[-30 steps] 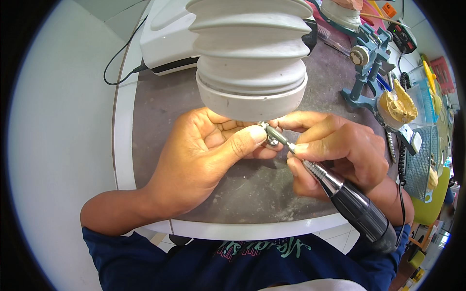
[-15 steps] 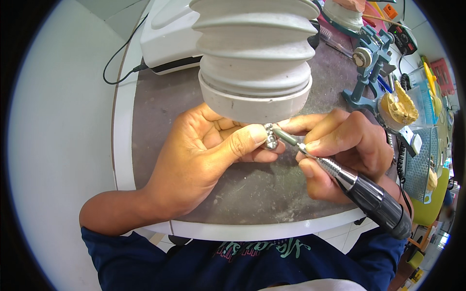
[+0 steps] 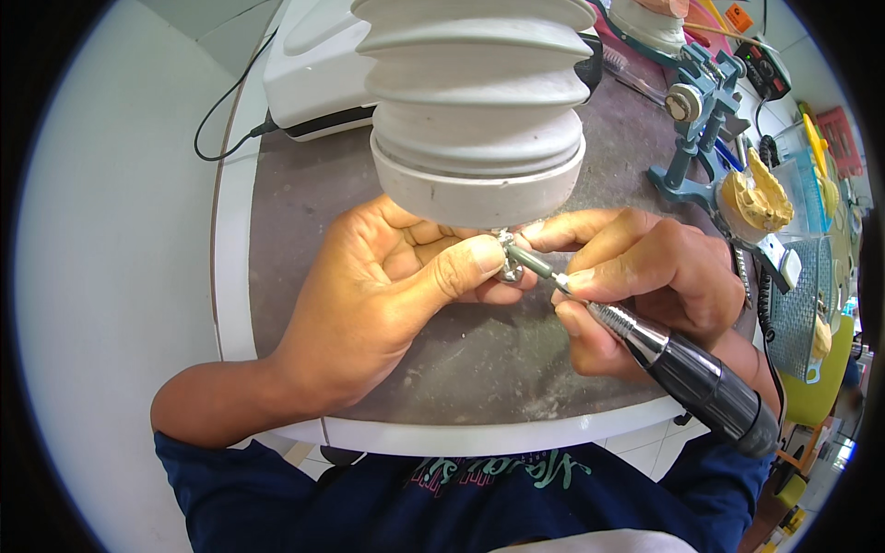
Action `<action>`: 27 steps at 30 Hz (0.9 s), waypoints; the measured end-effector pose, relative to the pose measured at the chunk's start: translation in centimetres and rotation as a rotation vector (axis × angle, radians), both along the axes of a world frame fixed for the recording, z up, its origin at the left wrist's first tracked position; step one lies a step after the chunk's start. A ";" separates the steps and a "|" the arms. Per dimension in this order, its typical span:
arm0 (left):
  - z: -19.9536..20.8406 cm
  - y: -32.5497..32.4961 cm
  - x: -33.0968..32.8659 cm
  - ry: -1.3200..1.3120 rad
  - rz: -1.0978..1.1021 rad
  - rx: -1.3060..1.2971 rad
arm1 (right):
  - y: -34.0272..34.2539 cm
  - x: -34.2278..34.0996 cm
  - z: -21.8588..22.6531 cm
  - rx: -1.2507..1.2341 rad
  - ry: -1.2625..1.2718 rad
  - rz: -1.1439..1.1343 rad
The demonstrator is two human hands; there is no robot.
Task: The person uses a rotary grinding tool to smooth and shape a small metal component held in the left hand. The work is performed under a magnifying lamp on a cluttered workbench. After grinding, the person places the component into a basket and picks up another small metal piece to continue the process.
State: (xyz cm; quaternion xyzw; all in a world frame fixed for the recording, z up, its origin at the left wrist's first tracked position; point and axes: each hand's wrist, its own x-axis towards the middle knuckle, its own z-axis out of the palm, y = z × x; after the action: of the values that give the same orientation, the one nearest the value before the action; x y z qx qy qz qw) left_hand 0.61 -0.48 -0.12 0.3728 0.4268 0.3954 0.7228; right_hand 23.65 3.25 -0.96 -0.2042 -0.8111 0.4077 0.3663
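Note:
Between the thumb and fingers of my left hand (image 3: 378, 286) is a small shiny metal dental piece (image 3: 509, 269), lumpy like a row of tooth crowns. My right hand (image 3: 654, 276) grips a black and silver rotary handpiece (image 3: 691, 373) in a pen hold. From its chuck sticks a grey-green cylindrical polishing bit (image 3: 532, 262), whose tip meets the metal piece. My right fingertips reach close to the left ones. A white ribbed suction hose (image 3: 475, 111) hangs just above the work, its rim hiding part of the left fingers.
Dark-topped bench (image 3: 479, 369) has a pale edge. A white machine (image 3: 318, 74) with a black cord stands at the back left. To the right are a blue-grey articulator (image 3: 696, 129), a yellowish dental cast (image 3: 758, 198), a blue mesh basket (image 3: 800, 295) and a small black control box (image 3: 763, 69).
The handpiece and my right hand have shifted slightly left, bringing the bit further across the metal piece. My left hand stays nearly still. The hose appears a little further left and higher.

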 end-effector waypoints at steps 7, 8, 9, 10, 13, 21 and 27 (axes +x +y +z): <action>-0.2 0.0 0.2 -0.046 0.016 0.046 | 0.8 -0.5 -0.2 0.247 0.021 -0.006; -0.2 0.0 0.2 -0.052 0.024 0.053 | 0.8 -0.7 -0.5 0.276 0.040 -0.025; -0.2 0.0 0.3 -0.059 0.032 0.060 | 0.8 -0.7 -0.5 0.287 0.054 -0.035; -0.3 -0.1 0.3 -0.070 0.045 0.067 | 0.8 -0.9 -0.7 0.296 0.070 -0.040; -0.8 -0.4 0.4 -0.096 0.075 0.093 | 0.8 -0.9 -0.7 0.284 0.085 -0.015; -0.9 -0.4 0.3 -0.098 0.061 0.117 | 0.8 -1.0 -0.7 0.265 0.124 -0.014; -0.9 -0.3 0.2 -0.084 0.041 0.108 | 1.1 -1.0 -0.7 0.251 0.128 0.042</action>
State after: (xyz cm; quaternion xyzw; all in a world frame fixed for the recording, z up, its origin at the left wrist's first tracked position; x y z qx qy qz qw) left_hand 0.85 -0.81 -0.99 0.3855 0.3818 0.4478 0.7107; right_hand 22.63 4.38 -1.62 -0.1134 -0.8348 0.3229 0.4313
